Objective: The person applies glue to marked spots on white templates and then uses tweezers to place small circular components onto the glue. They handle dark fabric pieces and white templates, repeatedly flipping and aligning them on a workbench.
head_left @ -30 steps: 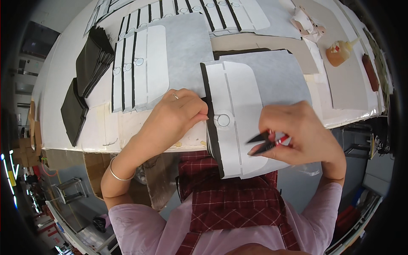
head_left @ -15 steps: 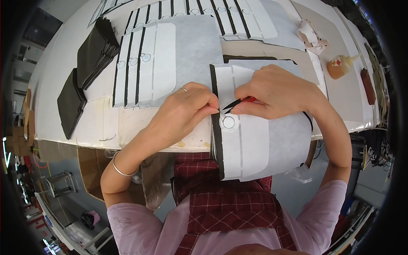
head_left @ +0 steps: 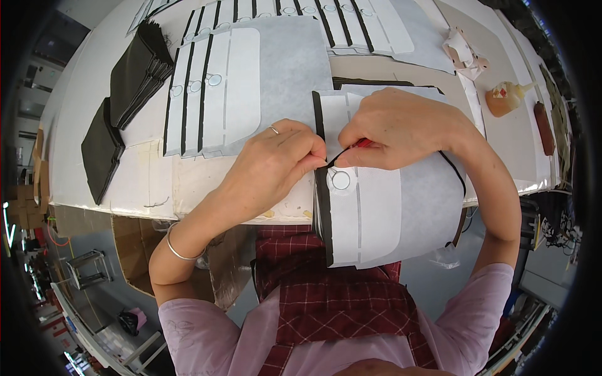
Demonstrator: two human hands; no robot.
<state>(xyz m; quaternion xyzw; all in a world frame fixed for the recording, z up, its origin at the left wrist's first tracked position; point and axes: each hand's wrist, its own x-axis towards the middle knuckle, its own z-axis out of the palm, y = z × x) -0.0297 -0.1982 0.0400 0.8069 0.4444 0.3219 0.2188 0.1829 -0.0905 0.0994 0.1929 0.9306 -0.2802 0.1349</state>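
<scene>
Near the table's front edge lies a stack of white and pale grey fabric panels (head_left: 376,219) with a black edge strip (head_left: 328,238), partly overhanging. A round white disc (head_left: 340,180) with a thin looped thread or wire sits on the top panel beside that strip. My left hand (head_left: 269,160) is closed, thumb and forefinger pinching the thin strand at the strip, just above the disc. My right hand (head_left: 401,128) is closed around small snips (head_left: 362,143) with red handles and black blades. The blade tips meet the strip close to my left fingertips, and my fingers hide most of the snips.
Overlapping panels (head_left: 291,69) with black strips and discs lie to the left and beyond. Folded black fabric stacks (head_left: 100,150) stand at far left. At right are a crumpled pale scrap (head_left: 461,53), an amber squeeze bottle (head_left: 501,100) and a dark reddish-brown bar (head_left: 543,128).
The snips have moved closer to my left fingertips, and their blades now show less between my hands. My right hand has shifted slightly left; the view has shifted a little.
</scene>
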